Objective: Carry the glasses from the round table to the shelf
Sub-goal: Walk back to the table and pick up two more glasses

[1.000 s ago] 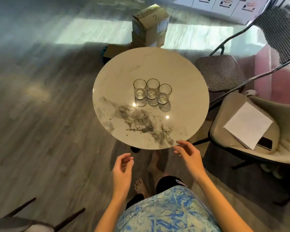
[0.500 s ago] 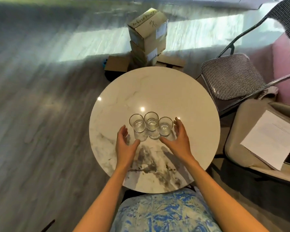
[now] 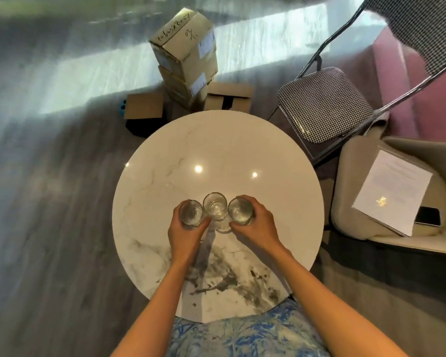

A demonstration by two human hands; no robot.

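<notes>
Fingers [image 3: 176, 215] of the left hand [image 3: 184, 235] curl round the outer side of the left clear glass tumbler [image 3: 191, 212], and the thumb closes on its near side, so the hand grips it. Those of the right hand [image 3: 258, 228] wrap the right clear glass tumbler [image 3: 240, 211] the same way, thumb on the near side. Between them stands the middle clear glass tumbler [image 3: 215, 206]. All three form a tight row on the near half of the round white marble surface [image 3: 216, 150], which has grey veining. Through each open mouth the clear base shows; whether any liquid lies inside cannot be told, nor whether the two gripped tumblers are lifted or rest on the surface. Both bare forearms reach forward from the bottom edge and converge on the row, backs of the hands up. To the right, a beige cushioned seat [image 3: 350, 202] holds a white sheet of paper [image 3: 392, 191] and a dark phone [image 3: 427, 215].
</notes>
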